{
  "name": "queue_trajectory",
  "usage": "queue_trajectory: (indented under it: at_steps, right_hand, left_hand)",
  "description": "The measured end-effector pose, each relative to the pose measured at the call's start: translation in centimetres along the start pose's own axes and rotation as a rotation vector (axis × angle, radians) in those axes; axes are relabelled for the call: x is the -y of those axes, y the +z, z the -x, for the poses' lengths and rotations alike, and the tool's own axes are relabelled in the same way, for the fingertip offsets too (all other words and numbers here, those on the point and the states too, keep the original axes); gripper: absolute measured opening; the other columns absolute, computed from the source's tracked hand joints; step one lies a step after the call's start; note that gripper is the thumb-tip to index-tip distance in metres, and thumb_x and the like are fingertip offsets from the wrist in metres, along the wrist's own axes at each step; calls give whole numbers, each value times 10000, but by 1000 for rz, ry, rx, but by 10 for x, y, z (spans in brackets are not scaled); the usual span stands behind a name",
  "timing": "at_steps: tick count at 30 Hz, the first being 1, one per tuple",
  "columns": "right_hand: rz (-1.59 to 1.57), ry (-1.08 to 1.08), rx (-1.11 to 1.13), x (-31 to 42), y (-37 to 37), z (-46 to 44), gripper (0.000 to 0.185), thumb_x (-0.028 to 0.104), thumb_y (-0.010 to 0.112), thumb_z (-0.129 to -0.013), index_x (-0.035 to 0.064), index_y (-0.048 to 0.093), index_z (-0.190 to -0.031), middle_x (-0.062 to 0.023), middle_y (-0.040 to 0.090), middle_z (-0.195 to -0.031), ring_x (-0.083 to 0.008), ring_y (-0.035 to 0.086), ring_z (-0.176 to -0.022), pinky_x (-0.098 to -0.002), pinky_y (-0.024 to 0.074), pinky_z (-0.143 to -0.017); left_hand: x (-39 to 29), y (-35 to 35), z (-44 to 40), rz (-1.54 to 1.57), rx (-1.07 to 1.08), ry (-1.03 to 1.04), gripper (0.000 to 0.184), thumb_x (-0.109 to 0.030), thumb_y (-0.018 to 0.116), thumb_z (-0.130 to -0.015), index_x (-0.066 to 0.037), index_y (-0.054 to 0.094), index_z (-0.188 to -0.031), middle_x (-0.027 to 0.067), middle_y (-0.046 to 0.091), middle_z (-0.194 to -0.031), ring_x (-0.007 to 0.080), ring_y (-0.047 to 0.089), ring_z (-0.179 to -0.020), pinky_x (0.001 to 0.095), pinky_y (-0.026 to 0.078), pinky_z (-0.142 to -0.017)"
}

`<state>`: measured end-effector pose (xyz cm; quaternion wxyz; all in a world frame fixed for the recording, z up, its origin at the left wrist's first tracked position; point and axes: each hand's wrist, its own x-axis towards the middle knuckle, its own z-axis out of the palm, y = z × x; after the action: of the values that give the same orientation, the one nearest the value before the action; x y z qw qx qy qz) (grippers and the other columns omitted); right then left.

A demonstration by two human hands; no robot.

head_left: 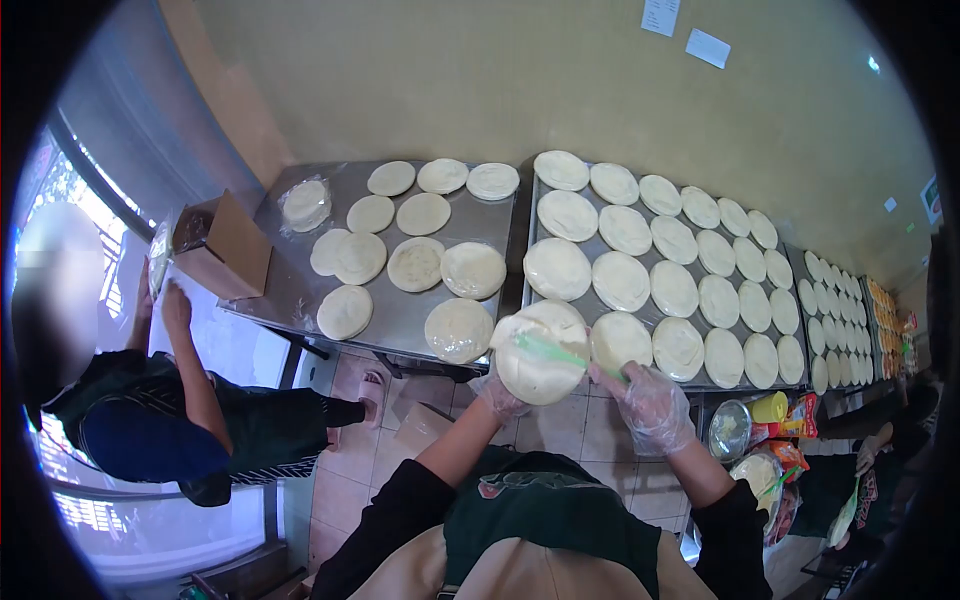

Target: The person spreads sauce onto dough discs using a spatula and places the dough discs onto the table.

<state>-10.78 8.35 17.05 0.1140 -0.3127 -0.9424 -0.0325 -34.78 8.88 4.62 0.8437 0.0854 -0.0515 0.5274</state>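
My left hand (pixel 500 396), in a clear plastic glove, holds up a round flat dough base (pixel 542 383) from below at its near left edge. White spread covers part of its top. In my right hand (pixel 652 410), also gloved, is a green spatula (pixel 548 347), its blade lying on the spread. The fingers of my right hand are closed around the spatula's handle near the base's right edge. Just beyond my hands, rows of dough bases (pixel 620 282) coated in white lie on a dark metal table (pixel 528 292).
On the left metal table (pixel 290 262) are more dough bases (pixel 422 214) and a cardboard box (pixel 225 245). A co-worker (pixel 160 420) stands at left holding a wrapped item. At right are a metal bowl (pixel 730 430), a yellow container (pixel 768 408) and another person holding a spatula (pixel 845 516).
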Motion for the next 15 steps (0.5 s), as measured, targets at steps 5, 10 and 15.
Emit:
queue_trajectory:
  at_steps: [5, 10, 15]
  right_hand:
    - [11, 147, -25, -8, -4, -20, 623, 8, 615, -782, 226, 564, -1363, -82, 525, -805, -266, 593, -666, -391, 525, -581]
    - [-137, 120, -35, -10, -19, -9, 556, 10, 601, -812, 218, 594, -1328, -89, 531, -796, -268, 602, -641, -385, 516, -565]
    - [-27, -127, 44, -4, 1, -4, 607, 33, 619, -763, 219, 584, -1340, -92, 540, -825, -234, 608, -670, -372, 522, -583]
  left_hand:
    - [5, -6, 11, -1348, -113, 177, 592, -436, 395, -1032, -136, 276, -1528, 115, 397, -1526, 271, 409, -1391, 476, 355, -1157]
    - [4, 8, 12, -1758, -29, 244, 596, -404, 436, -1024, -150, 263, -1534, 113, 377, -1539, 266, 394, -1400, 470, 345, -1164]
    - [8, 9, 13, 112, 0, 39, 650, -338, 547, -993, -148, 248, -1537, 121, 362, -1546, 252, 392, -1399, 459, 350, -1164]
